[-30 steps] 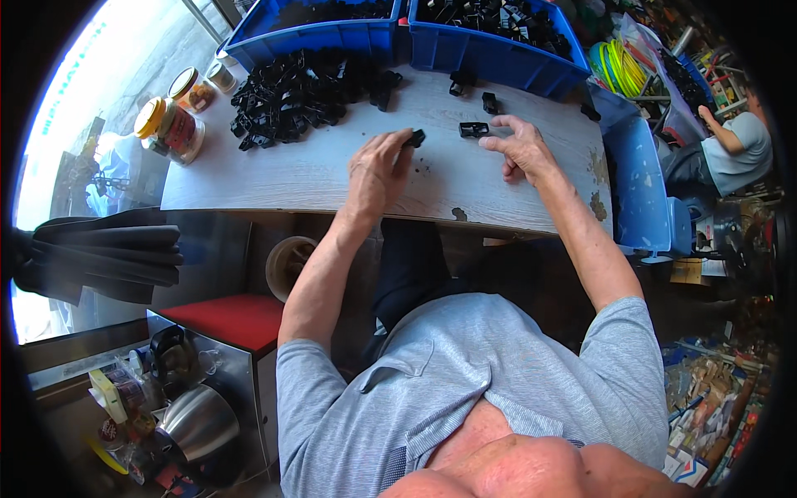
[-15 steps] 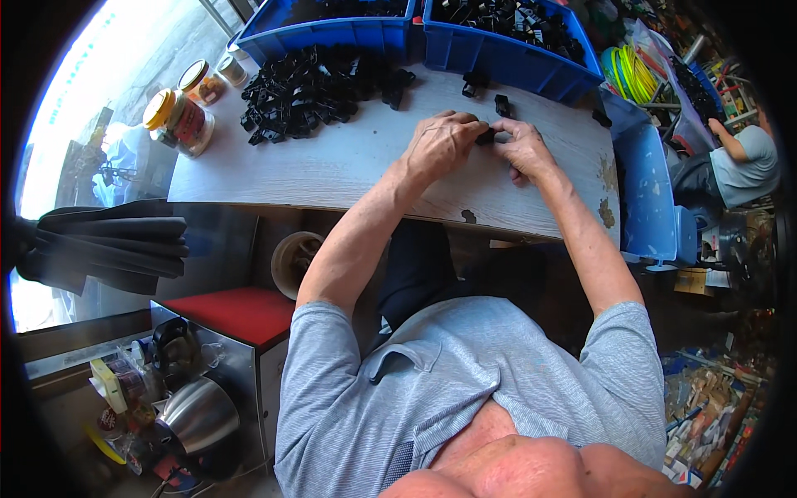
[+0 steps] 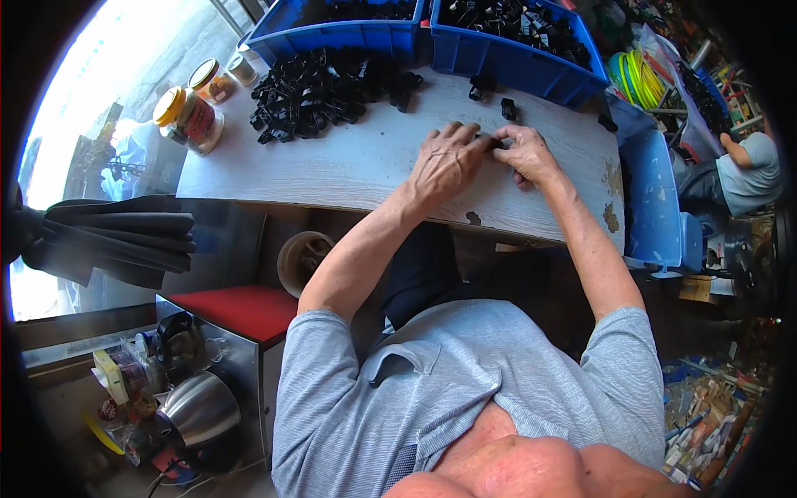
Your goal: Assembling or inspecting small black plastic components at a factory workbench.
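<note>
One bare left hand (image 3: 446, 166), palm down, fingers curled; one bare right hand (image 3: 529, 156), thumb and forefinger nearly closed; both pinching one small black part (image 3: 496, 143), mostly hidden, over the pale wood-grain table (image 3: 332, 178). Beyond: two blue rectangular plastic bins (image 3: 340, 38), loose black pieces (image 3: 527, 31) in each.

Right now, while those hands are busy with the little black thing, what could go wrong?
The small black part, mostly hidden by the fingertips of the left hand and right hand, could slip out. A lone black piece lies by the right edge of the table, so a bump might knock it off. The yellow-lidded jar, near the left edge, might tip if something brushed it.
</note>
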`<state>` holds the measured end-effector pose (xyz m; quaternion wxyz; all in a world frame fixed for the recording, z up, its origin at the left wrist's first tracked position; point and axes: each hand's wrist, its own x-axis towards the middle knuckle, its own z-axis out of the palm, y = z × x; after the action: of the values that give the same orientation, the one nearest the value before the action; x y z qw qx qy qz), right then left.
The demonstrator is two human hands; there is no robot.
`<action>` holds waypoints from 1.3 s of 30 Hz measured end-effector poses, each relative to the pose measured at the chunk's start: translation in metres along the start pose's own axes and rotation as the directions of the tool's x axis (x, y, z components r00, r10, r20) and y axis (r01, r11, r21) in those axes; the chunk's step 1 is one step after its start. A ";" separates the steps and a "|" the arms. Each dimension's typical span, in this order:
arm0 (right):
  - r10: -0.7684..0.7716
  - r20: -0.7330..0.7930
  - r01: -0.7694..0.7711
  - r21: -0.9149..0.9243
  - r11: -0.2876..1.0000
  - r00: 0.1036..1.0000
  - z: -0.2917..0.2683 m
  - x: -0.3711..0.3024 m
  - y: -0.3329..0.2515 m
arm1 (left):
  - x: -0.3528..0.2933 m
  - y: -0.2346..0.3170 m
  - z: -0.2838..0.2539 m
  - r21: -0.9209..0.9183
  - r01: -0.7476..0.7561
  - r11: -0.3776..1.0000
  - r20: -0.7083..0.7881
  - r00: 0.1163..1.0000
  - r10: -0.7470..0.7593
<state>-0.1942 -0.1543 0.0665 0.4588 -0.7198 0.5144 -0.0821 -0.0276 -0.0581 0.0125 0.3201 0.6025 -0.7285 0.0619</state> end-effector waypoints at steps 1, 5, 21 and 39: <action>-0.002 -0.006 0.002 0.001 1.000 1.000 0.000 -0.001 0.002 | 0.002 -0.002 0.000 -0.002 0.037 0.999 -0.054 0.998 -0.037; 0.063 -0.080 -0.044 0.225 0.973 0.995 -0.008 -0.003 0.021 | 0.010 -0.040 -0.016 0.208 0.386 0.899 -0.282 0.904 -0.323; 0.457 -0.614 0.076 0.645 0.760 0.644 -0.135 0.008 0.125 | -0.021 -0.080 -0.030 0.119 0.393 0.912 -0.285 0.893 -0.348; 0.163 -0.277 -0.094 0.246 0.965 0.947 -0.023 0.041 0.005 | -0.020 -0.066 -0.033 0.051 0.399 0.916 -0.293 0.882 -0.368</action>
<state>-0.1922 -0.2015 0.0607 0.4612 -0.6065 0.6102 -0.2172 0.0470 -0.0432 0.0085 0.3911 0.7367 -0.5380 0.1213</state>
